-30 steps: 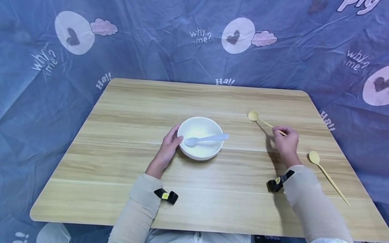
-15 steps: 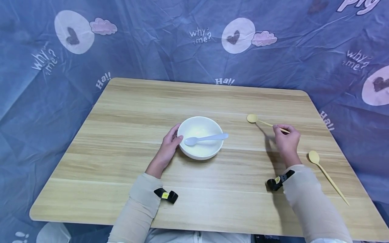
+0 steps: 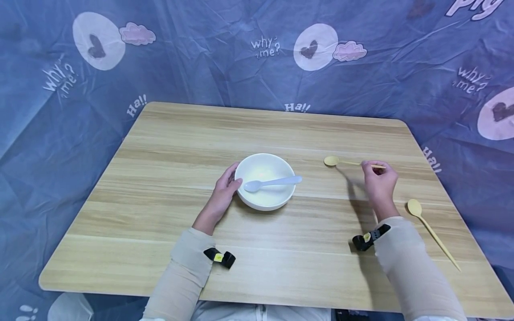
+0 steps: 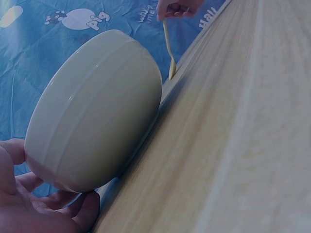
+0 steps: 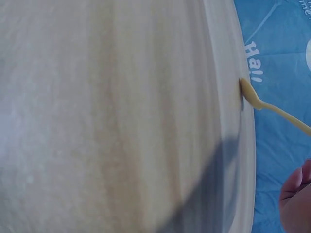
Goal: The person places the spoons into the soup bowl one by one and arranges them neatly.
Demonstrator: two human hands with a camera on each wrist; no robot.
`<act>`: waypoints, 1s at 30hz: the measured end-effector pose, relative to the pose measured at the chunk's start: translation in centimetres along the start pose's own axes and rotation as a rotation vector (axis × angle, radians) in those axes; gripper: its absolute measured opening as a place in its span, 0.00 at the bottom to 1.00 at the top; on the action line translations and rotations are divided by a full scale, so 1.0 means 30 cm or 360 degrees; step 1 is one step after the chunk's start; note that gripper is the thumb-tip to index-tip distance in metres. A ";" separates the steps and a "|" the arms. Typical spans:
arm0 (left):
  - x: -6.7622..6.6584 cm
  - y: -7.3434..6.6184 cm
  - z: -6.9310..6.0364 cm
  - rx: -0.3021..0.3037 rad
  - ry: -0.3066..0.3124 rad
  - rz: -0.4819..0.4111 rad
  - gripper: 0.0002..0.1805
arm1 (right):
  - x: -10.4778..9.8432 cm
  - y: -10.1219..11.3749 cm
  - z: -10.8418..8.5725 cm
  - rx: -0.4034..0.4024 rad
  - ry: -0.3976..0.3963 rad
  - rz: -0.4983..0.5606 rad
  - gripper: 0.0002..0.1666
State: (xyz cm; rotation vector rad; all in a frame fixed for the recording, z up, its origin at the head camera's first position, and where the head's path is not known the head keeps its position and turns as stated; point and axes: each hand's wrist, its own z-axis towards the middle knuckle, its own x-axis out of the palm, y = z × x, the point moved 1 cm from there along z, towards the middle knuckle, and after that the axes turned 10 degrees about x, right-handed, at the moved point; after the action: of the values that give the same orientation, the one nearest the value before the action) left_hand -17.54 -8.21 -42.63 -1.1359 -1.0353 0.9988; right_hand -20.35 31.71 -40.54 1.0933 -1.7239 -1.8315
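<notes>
Wood-grain table [image 3: 120, 223] — left hand [image 3: 224, 189] grips white bowl [image 3: 265, 203] (pale-blue spoon [image 3: 277, 181] inside) — right hand [image 3: 380, 180] pinches yellow spoon [image 3: 349, 163]; second spoon [image 3: 435, 236] lies near right.

Held yellow spoon [image 3: 331, 161] swung more crosswise, head drawn nearer, right fingers [image 3: 367, 167] slightly forward

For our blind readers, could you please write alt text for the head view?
The person's right hand holds a yellow spoon by its handle, while the left hand grips a white bowl with a pale blue spoon inside. A second yellow spoon lies on the wooden table beside the right sleeve.
</notes>
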 end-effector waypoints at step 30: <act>-0.007 0.029 0.007 -0.0001 -0.0023 0.0020 0.30 | 0.020 0.110 -0.102 -0.0114 0.0143 0.0470 0.05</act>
State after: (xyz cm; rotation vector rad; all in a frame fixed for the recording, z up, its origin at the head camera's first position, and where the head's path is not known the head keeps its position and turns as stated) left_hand -17.87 -8.24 -43.50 -1.1385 -1.0413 1.0181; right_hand -19.14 28.74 -37.34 0.8287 -1.6543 -1.6235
